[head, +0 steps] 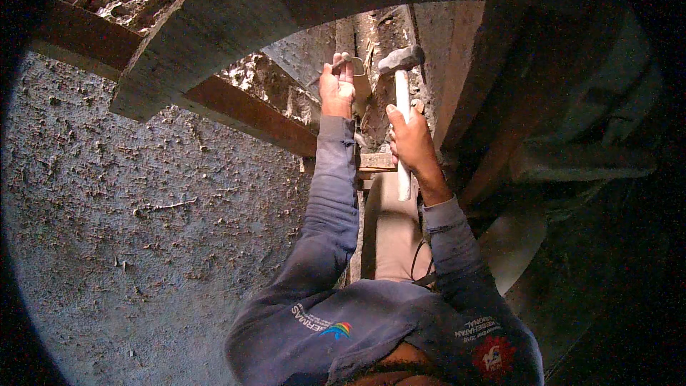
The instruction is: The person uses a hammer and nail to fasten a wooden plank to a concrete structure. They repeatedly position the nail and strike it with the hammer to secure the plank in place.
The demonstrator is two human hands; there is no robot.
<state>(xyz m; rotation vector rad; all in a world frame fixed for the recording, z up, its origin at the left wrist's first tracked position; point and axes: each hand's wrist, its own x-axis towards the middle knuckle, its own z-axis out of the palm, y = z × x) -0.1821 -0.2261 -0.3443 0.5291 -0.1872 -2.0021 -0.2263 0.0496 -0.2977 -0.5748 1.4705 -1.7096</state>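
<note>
My left hand (337, 86) is raised with the palm towards me, its fingers curled around a slim metal chisel (338, 64). The chisel slants, with its thin end pointing down-left towards broken masonry (268, 78). In my right hand (412, 136) is a club hammer; the fist wraps the white handle (402, 88). Its grey steel head (401, 59) is up, to the right of the chisel and apart from it. A thin pale loop (358, 64) shows beside my left fingers; I cannot tell what it is.
Rough grey plaster wall (161, 214) fills the left side. A wide wooden board (209, 32) crosses overhead at upper left, near a brown timber (252, 112). A short wooden crosspiece (375, 161) lies beyond my light-trousered leg (396, 236). Boards (455, 53) stand at right; deep shadow hides much there.
</note>
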